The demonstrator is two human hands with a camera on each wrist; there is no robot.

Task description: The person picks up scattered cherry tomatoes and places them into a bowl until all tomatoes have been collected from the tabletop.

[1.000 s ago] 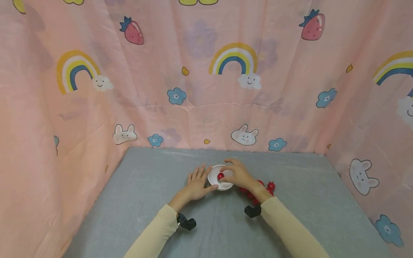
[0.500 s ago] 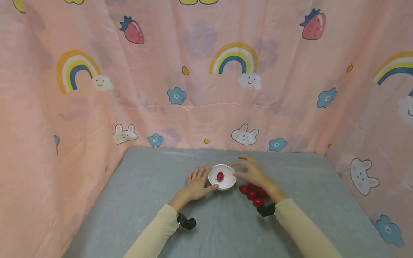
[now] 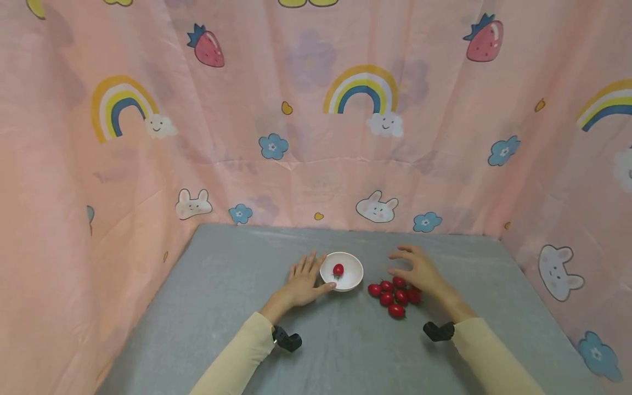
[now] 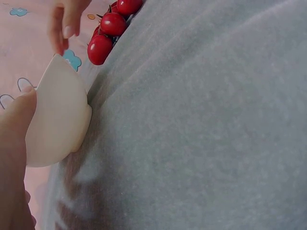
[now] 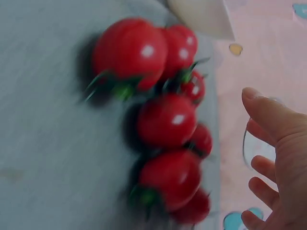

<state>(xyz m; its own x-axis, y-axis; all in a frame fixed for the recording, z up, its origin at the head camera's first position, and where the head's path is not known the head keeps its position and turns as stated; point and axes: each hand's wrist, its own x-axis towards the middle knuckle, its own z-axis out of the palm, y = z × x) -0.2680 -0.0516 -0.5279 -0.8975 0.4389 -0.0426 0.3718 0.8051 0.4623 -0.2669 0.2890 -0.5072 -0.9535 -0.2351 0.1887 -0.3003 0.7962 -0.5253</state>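
Note:
A white bowl (image 3: 353, 275) stands mid-table with one cherry tomato (image 3: 338, 269) in it. My left hand (image 3: 301, 285) lies along the bowl's left side, fingers spread and straight, the thumb touching its near rim. In the left wrist view that thumb overlaps the bowl's wall (image 4: 57, 115). My right hand (image 3: 423, 274) hovers over the far right side of a cluster of cherry tomatoes (image 3: 387, 299), holding nothing. Its fingers are loosely bent and apart from the thumb. The right wrist view shows several tomatoes (image 5: 168, 120) with green stems close by, slightly blurred.
A grey cloth covers the table (image 3: 336, 351). Pink printed curtain (image 3: 306, 164) hangs behind it and along both sides. Dark camera mounts sit on both wrists, the left one (image 3: 287, 339) and the right one (image 3: 438, 331).
My right hand has moved from over the bowl to the right, above the tomato cluster, leaving one tomato in the bowl. The left hand has stayed at the bowl. The head view has shifted slightly.

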